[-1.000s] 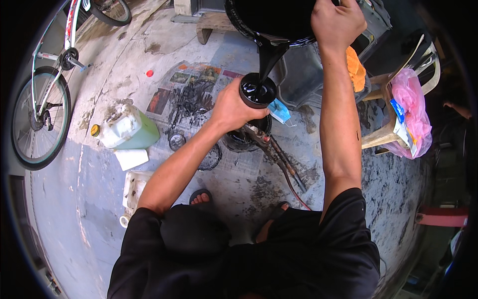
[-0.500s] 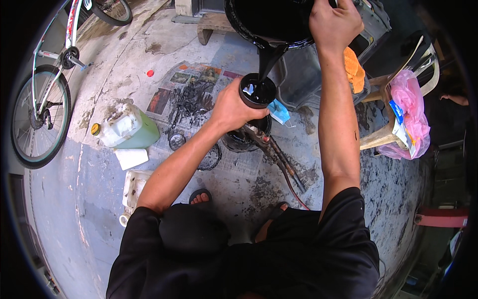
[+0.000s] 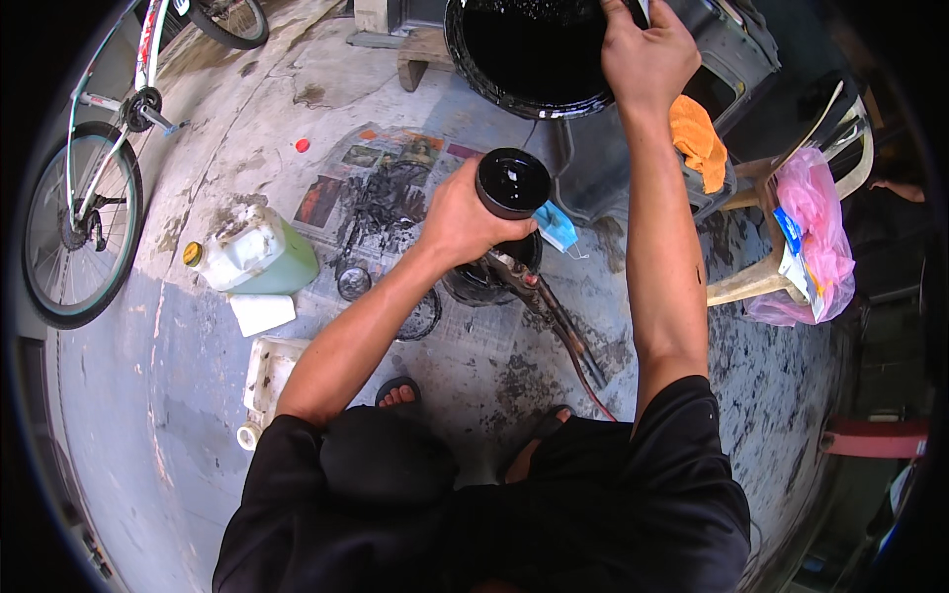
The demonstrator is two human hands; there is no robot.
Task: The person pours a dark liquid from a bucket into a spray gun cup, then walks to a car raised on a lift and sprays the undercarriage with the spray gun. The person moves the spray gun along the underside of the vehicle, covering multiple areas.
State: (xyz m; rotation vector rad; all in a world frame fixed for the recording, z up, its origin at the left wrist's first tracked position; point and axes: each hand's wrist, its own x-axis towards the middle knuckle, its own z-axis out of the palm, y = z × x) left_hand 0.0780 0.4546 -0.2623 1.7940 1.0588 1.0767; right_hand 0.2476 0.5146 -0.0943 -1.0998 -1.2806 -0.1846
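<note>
My left hand [image 3: 463, 219] wraps round a dark cup [image 3: 514, 182] filled with glossy black liquid. Up and to the right, my right hand [image 3: 647, 57] grips the rim of a wide black bucket [image 3: 479, 81], its inside coated with the same black liquid. The bucket hangs tilted above and beyond the cup, apart from it, and no stream runs between them. Below my left hand stands a black-smeared can [image 3: 473, 289]. Across it lies a paint-crusted metal tool [image 3: 539, 296] with a thin red hose, partly hidden by the hand.
Stained newspaper [image 3: 386, 188] covers the floor beyond my left arm. Leftward are a jug of green liquid [image 3: 262, 252], a white tray [image 3: 269, 371] and a bicycle [image 3: 138, 109]. A blue mask [image 3: 557, 227], orange cloth [image 3: 700, 143] and chair with a pink bag [image 3: 816, 212] lie rightward.
The black stream from the bucket into the cup has stopped. The bucket has tipped back toward level and shifted slightly left with my right hand. The liquid in the cup stands higher.
</note>
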